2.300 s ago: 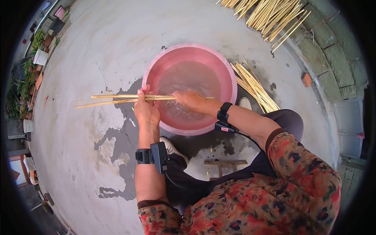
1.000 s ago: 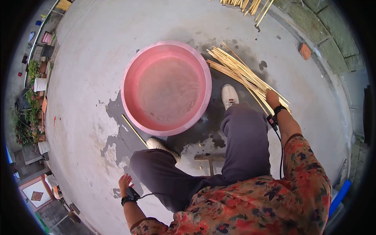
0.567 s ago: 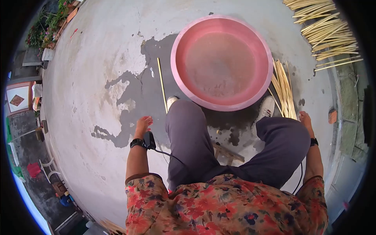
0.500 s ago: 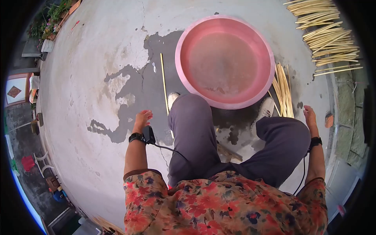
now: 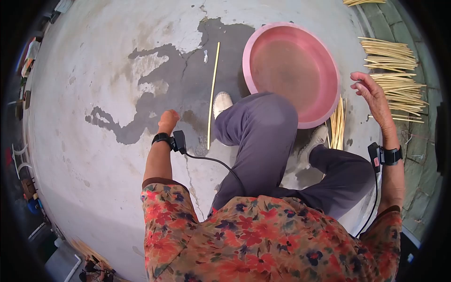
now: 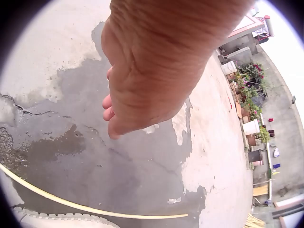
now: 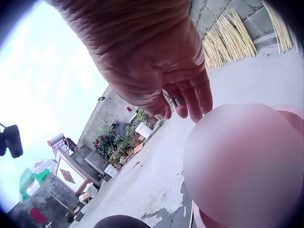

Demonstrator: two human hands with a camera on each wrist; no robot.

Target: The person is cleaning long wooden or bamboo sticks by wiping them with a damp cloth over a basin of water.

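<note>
My left hand (image 5: 168, 122) hangs above the floor, empty, its fingers loosely bent; the left wrist view shows this hand (image 6: 142, 85) from behind. Raised to the right of the pink basin (image 5: 251, 77), my right hand (image 5: 373, 96) holds nothing, with relaxed, partly bent fingers. A ring is on one finger of that hand (image 7: 161, 71) in the right wrist view. The basin contains cloudy water. One pale stick (image 5: 213, 94) lies on the wet floor between the left hand and the basin. Beside the basin's right side lies a bundle of sticks (image 5: 337, 127), partly hidden by the rim and leg.
Several heaps of sticks (image 5: 397, 91) lie along the stone slabs (image 5: 416, 164) at the right. My shoes (image 5: 222, 103) stand near the basin. Potted plants (image 6: 249, 78) and white buckets (image 6: 251, 127) line the far side in the left wrist view.
Earlier both hands held sticks over the basin; later the right hand was at the bundle. Now both are empty, the right one raised away from it. The head view has turned and shifted.
</note>
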